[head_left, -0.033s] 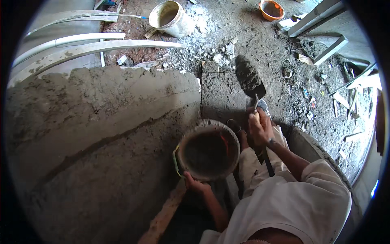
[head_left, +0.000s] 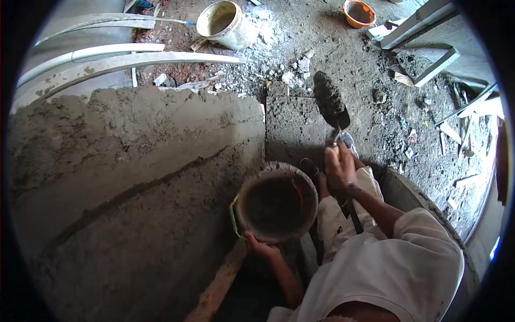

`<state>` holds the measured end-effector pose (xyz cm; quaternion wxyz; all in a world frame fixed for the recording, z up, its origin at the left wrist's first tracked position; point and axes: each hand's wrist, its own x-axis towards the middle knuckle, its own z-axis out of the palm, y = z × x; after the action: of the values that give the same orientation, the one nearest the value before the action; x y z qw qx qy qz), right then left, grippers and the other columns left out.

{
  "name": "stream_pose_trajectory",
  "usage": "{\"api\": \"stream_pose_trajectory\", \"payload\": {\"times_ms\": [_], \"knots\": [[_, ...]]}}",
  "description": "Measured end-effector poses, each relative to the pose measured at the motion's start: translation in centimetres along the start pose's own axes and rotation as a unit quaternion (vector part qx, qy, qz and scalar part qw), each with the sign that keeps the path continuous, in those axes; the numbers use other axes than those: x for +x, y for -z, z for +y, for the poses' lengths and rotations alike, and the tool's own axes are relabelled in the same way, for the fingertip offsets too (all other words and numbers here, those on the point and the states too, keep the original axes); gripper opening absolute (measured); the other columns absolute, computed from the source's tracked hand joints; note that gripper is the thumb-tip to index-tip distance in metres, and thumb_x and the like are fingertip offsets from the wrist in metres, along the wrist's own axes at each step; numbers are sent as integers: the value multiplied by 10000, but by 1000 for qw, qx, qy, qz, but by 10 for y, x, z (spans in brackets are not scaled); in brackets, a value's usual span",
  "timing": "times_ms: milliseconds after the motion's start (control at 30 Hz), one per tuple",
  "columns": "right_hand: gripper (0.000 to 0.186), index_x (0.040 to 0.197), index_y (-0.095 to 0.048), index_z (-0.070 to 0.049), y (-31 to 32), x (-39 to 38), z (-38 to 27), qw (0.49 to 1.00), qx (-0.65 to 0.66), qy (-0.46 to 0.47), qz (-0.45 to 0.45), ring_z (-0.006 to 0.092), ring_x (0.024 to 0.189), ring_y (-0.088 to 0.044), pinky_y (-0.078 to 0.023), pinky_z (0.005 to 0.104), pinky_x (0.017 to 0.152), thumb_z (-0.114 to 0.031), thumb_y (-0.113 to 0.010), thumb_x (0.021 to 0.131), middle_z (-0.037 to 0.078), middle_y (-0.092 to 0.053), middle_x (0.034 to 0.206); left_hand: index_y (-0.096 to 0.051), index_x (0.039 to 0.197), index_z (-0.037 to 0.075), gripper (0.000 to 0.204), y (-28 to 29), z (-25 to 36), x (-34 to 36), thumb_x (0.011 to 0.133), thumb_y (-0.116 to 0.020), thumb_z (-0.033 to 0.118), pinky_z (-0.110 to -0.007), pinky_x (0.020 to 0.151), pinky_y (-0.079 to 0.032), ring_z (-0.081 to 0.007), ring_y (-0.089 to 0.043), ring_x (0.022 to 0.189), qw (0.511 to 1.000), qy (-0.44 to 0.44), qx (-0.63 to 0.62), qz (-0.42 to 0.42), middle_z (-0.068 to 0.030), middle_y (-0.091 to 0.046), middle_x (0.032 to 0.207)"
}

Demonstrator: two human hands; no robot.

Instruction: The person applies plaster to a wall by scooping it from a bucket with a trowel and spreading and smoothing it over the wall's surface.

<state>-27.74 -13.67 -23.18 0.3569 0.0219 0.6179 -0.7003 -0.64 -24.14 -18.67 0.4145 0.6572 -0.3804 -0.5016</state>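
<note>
My left hand [head_left: 258, 247] grips the near left rim of a round, mortar-crusted bucket [head_left: 313, 214], held close to my body beside the wall. Its inside is dark, with a reddish streak at the right; how much lies in it I cannot tell. Along its left side runs a yellow-green handle [head_left: 235, 217]. My right hand [head_left: 339, 165] is closed round the handle of a trowel [head_left: 343, 120], which points away from me. A heap of wet grey mortar [head_left: 329, 95] covers most of its blade.
A low wall with partly smoothed wet mortar [head_left: 155, 123] spans the left. Beyond it lie pale pipes [head_left: 118, 48] and a whitish bucket [head_left: 241, 35]. An orange basin [head_left: 358, 22] sits far right of it. Rubble litters the ground; boards [head_left: 437, 67] stand at right.
The trowel with its mortar has shifted slightly to the right. The bucket in my left hand has dropped a little toward me.
</note>
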Motion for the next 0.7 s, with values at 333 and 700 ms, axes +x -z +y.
{"api": "stream_pose_trajectory", "payload": {"times_ms": [333,700], "knots": [[281,1161,-482,-91,-247,-9,-50,989,-19,99,-112,149,588,-474,-436,295,565,-303,-488,976,9,-485,757,-605,1063,-80,489,49,-2,-18,921,-544,384,-376,831,-476,-231,-576,930,975,98,145,136,-151,-596,1060],[439,1060,-502,-4,-140,95,128,990,-91,-111,-10,214,709,-544,-464,370,676,-420,-547,924,117,-569,776,-587,1112,-63,497,68,-47,-19,925,-529,393,-385,870,-474,-258,-550,1036,985,152,30,82,-154,-559,1156]]}}
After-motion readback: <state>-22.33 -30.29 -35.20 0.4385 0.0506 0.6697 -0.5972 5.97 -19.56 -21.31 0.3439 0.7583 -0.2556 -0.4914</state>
